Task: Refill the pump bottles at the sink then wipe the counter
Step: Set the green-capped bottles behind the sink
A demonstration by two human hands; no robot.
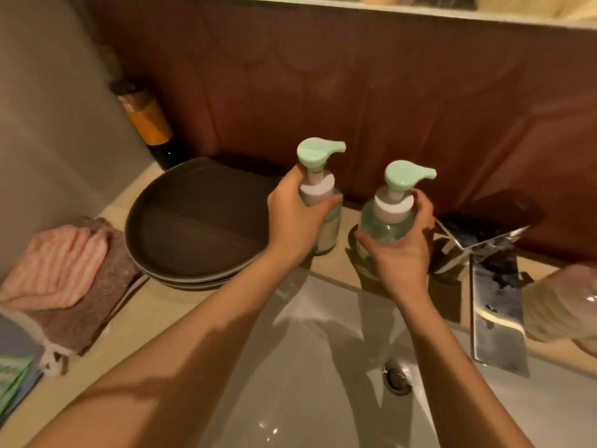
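Head view: at far left a pile of cloths (64, 273) lies on the counter (155, 318). Behind it a dark bottle (148, 124) stands in the corner, and beside it sits a stack of dark plates (193, 227).

Just right of the plates, the left hand (294, 218) grips the left bottle (318, 189), fingers curled round its shoulder just under the white collar. The bottle stands upright at the back of the counter, behind the sink (307, 367).

Next to it, the right hand (400, 250) grips the right bottle (387, 221) round its clear body, thumb on the near side and fingers behind. This bottle leans slightly toward the camera. The hand hides its base, so I cannot tell whether it is lifted or resting. Both green pump spouts point right, toward the tap (494, 292), which juts out over the basin just beside the right hand.

Both pumps look screwed on, so the refill seems barely begun. What matters is that each long axis runs up through the collar, directly above the gripping fingers. Unscrewing would likely need one hand to steady a body while the other turns a collar. The right hand and its bottle are nearer the tap, and the left is nearer the cloths for wiping.
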